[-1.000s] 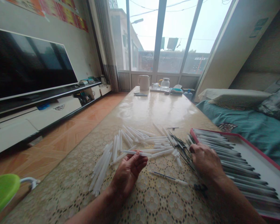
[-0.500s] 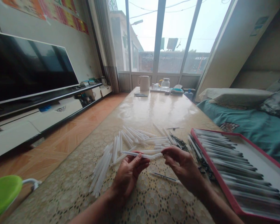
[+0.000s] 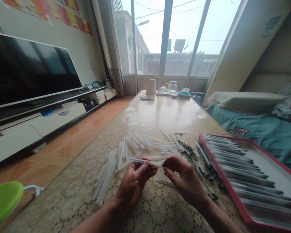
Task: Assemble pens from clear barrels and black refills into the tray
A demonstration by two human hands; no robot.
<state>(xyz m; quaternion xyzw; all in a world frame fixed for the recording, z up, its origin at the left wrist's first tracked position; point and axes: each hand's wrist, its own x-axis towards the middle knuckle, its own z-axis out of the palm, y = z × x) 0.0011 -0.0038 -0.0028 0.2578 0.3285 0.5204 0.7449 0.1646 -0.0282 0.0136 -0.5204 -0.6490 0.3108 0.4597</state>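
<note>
My left hand point(image 3: 133, 182) pinches a translucent white pen barrel point(image 3: 143, 160), held level above the table. My right hand point(image 3: 184, 178) is closed in a pinch at the barrel's right end, where a thin dark refill meets it. Several loose white pen barrels point(image 3: 118, 155) lie scattered on the lace-patterned table point(image 3: 160, 210) beyond my hands. A heap of black refills point(image 3: 189, 150) lies to the right of them. One refill point(image 3: 166, 183) rests on the table under my right hand.
A red-rimmed tray point(image 3: 242, 215) holding several assembled pens sits at the right. A white jug point(image 3: 150, 86) and glass kettle point(image 3: 171, 87) stand at the table's far end. A television point(image 3: 26, 71) lines the left wall, a teal sofa point(image 3: 257, 129) the right. A green stool point(image 3: 3, 200) is bottom left.
My right hand left the refill heap by the tray, came left and closed in on the right end of the barrel. My left hand has held the barrel steady.
</note>
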